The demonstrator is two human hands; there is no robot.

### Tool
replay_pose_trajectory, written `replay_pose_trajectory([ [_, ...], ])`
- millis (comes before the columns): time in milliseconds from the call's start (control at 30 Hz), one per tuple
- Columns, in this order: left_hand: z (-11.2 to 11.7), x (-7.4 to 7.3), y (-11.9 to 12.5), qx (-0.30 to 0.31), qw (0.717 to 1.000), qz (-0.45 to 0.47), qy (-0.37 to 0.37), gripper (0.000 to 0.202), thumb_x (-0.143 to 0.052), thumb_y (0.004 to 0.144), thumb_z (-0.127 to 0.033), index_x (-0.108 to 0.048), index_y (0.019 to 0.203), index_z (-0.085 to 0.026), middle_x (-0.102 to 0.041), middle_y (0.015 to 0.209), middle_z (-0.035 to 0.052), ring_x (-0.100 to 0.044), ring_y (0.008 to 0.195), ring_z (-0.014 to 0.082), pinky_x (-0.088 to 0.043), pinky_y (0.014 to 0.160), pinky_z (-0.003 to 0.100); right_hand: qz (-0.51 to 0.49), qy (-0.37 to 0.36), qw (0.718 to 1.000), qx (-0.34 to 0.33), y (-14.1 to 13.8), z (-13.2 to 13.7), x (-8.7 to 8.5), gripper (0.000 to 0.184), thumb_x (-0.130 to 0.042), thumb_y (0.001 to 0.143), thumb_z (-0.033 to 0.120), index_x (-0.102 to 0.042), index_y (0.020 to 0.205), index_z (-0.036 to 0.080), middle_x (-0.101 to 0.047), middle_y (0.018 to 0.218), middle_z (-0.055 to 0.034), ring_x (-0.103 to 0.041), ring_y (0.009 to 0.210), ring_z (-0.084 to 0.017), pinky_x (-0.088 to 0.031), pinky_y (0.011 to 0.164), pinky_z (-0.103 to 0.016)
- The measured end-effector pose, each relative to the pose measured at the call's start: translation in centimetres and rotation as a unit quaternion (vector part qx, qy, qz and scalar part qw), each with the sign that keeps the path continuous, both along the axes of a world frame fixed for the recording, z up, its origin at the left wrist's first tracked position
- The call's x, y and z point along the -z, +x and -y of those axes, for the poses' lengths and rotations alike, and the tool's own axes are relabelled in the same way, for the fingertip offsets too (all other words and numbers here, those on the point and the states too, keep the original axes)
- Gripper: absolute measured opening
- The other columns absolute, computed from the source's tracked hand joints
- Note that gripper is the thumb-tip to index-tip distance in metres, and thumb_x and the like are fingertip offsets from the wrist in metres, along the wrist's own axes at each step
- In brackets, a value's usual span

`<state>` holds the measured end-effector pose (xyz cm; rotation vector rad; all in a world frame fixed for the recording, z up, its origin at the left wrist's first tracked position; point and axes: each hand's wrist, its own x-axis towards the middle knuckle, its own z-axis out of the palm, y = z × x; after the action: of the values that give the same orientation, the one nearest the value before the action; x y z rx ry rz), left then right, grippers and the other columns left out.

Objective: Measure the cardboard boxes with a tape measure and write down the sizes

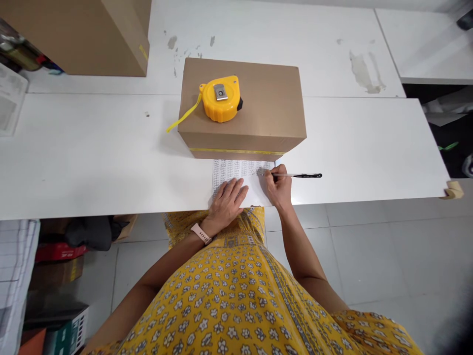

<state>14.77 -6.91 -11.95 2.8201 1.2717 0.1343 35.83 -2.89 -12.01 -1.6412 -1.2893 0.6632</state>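
Note:
My right hand (279,188) is closed around a pen (305,175) with a clear barrel and black end, its tip at a sheet of paper (225,170). Rows of small print cover part of that sheet, and its lower right looks blank. Flat on the paper's left side lies my left hand (228,199), fingers stretched out, a pale pink band on the wrist. Just beyond both hands stands a closed cardboard box (269,103) at the paper's far edge. A yellow tape measure (221,101) with a wrist strap rests on the box.
The white table (92,158) ends close to my body. A larger cardboard box (111,39) stands at the back left. At the table's right front corner is a tan corner guard (453,190). Boxes and a dark bag (92,234) sit below on the left.

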Motion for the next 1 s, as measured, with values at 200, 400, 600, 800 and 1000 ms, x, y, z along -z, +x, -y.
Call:
replay_pose_trajectory([
  [200,0.0,0.05,0.01,0.001,1.0,0.008,0.01,0.065,-0.062,0.099,-0.04,-0.045,0.156,-0.014,-0.039,0.166,0.0147,-0.038,0.154,0.0305,-0.033,0.127,0.048,0.007,-0.011,1.0,0.001,-0.23,-0.08,-0.42,0.022,-0.059,0.089,0.034,-0.045,0.075,0.026,-0.044,0.053,0.0088,-0.041,0.05,-0.011,-0.031,0.053,-0.027],
  [400,0.01,-0.1,0.02,0.001,1.0,0.012,0.003,0.065,-0.062,0.099,-0.038,-0.045,0.156,-0.014,-0.039,0.166,0.0153,-0.038,0.154,0.031,-0.033,0.127,0.05,0.01,-0.016,1.0,-0.001,-0.28,-0.06,-0.74,0.022,-0.059,0.089,0.034,-0.044,0.076,0.025,-0.046,0.053,0.0088,-0.042,0.05,-0.011,-0.032,0.054,-0.027],
  [600,0.06,-0.16,0.01,-0.001,1.0,0.017,0.011,0.062,-0.061,0.099,-0.036,-0.046,0.155,-0.014,-0.041,0.166,0.0146,-0.038,0.154,0.0306,-0.034,0.126,0.049,0.006,-0.011,1.0,0.001,-0.32,-0.05,-0.65,0.025,-0.061,0.09,0.038,-0.045,0.075,0.025,-0.045,0.054,0.0086,-0.042,0.05,-0.011,-0.031,0.054,-0.027],
  [800,0.03,-0.23,0.02,0.0,1.0,0.009,0.002,0.064,-0.062,0.099,-0.038,-0.045,0.157,-0.014,-0.039,0.166,0.0146,-0.038,0.155,0.0305,-0.033,0.127,0.049,0.009,-0.009,1.0,0.002,-0.24,-0.05,-0.47,0.024,-0.06,0.089,0.035,-0.044,0.075,0.025,-0.044,0.053,0.0089,-0.041,0.049,-0.011,-0.031,0.053,-0.027],
  [1000,0.08,0.01,0.0,0.003,1.0,0.018,0.013,0.067,-0.065,0.097,-0.039,-0.045,0.156,-0.013,-0.039,0.166,0.0155,-0.038,0.154,0.0315,-0.035,0.126,0.05,0.015,-0.008,1.0,-0.002,-0.16,0.0,-0.42,0.022,-0.06,0.089,0.033,-0.046,0.074,0.025,-0.046,0.054,0.0087,-0.042,0.05,-0.01,-0.032,0.053,-0.026],
])
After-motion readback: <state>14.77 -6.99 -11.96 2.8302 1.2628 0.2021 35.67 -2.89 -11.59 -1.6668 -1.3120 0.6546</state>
